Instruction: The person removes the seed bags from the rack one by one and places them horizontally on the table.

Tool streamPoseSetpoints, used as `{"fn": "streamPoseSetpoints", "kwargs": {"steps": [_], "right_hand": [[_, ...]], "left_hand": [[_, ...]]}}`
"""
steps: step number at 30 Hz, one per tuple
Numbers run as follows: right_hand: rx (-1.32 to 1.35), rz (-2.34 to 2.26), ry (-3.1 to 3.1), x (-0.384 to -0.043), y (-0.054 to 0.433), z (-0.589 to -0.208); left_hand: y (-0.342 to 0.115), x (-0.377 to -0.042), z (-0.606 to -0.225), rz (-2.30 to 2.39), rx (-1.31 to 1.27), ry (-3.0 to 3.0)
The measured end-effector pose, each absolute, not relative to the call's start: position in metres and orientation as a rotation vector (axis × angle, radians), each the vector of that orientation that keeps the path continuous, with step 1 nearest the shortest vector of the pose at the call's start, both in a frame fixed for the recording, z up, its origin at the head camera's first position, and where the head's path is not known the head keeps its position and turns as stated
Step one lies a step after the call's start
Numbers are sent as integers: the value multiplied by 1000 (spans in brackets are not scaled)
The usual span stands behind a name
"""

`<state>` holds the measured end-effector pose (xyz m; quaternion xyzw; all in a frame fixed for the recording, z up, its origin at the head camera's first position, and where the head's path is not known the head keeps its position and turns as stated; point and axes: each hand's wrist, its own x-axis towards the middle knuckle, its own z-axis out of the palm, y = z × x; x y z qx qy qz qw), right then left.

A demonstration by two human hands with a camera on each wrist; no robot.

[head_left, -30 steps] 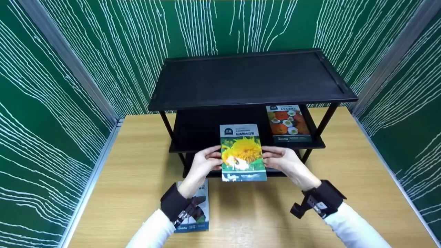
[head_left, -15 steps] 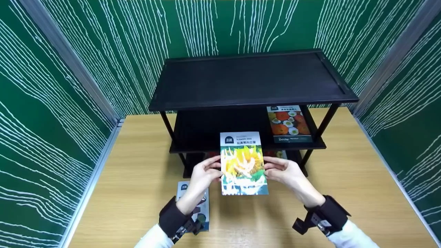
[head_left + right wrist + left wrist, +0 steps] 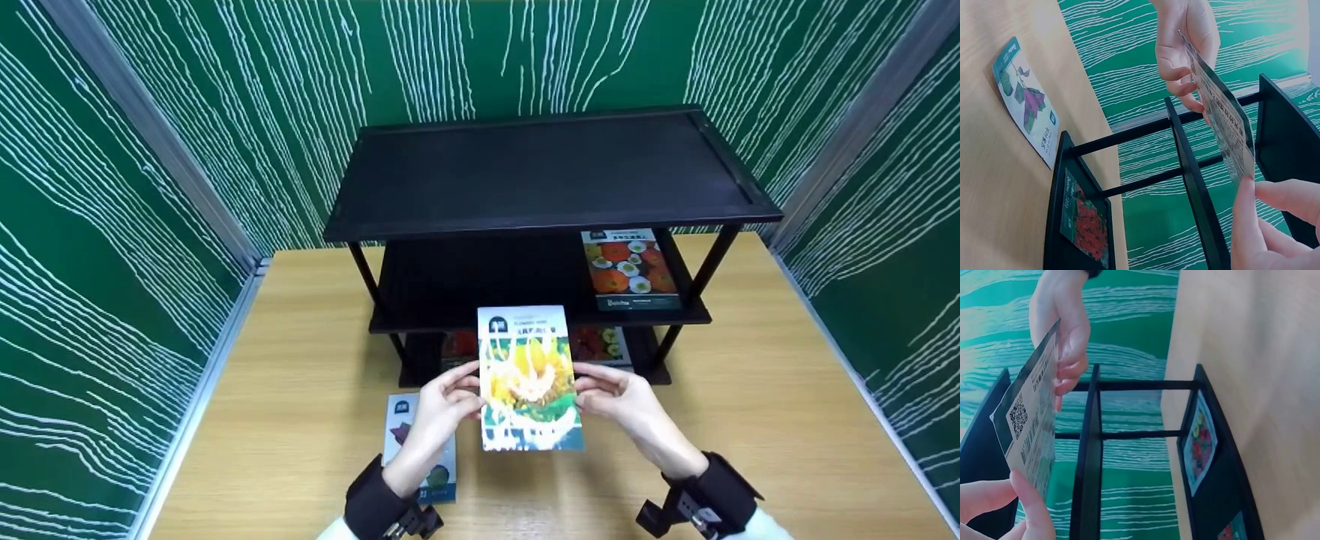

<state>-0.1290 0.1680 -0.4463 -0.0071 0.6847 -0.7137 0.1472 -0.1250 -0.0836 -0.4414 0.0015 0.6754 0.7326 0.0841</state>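
A seed packet [image 3: 530, 379] with a yellow flower on its front is held upright-tilted before the black shelf, glare across its picture. My left hand [image 3: 439, 409] pinches its left edge, thumb in front. Opposite, my right hand [image 3: 626, 412] pinches the right edge in the same way. Both wrist views look at the back of the packet [image 3: 1033, 402], printed with a QR code and barcode. On the table, partly behind my left hand and wrist, lies a purple-flower seed packet [image 3: 1027, 101].
The black three-tier shelf [image 3: 551, 172] stands at the back of the wooden table [image 3: 300, 390]. On its middle tier, right side, lies an orange-and-white flower packet [image 3: 630, 270]. A red-flower packet [image 3: 1089, 225] and a mixed-flower packet [image 3: 1201, 444] lie on the bottom tier. Green walls [image 3: 435, 60] enclose the table.
Both hands have drawn the yellow-flower packet toward the body, away from the shelf, uncovering the bottom-tier packets. More of the purple-flower packet shows as the left forearm has pulled back.
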Motion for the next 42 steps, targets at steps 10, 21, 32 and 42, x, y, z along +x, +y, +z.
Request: {"fn": "streamPoseSetpoints", "kwargs": {"steps": [10, 21, 32, 42], "right_hand": [[27, -2056, 1993, -118, 166, -463], [46, -2065, 1966, -112, 165, -476], [29, -2069, 1978, -108, 157, -492], [7, -2064, 1983, -110, 147, -515]], "left_hand": [[-83, -114, -453, 2183, 29, 2016], [-82, -109, -468, 2171, -48, 2039], [-87, -103, -482, 2170, -109, 2050], [-91, -101, -499, 2136, -189, 2060]]}}
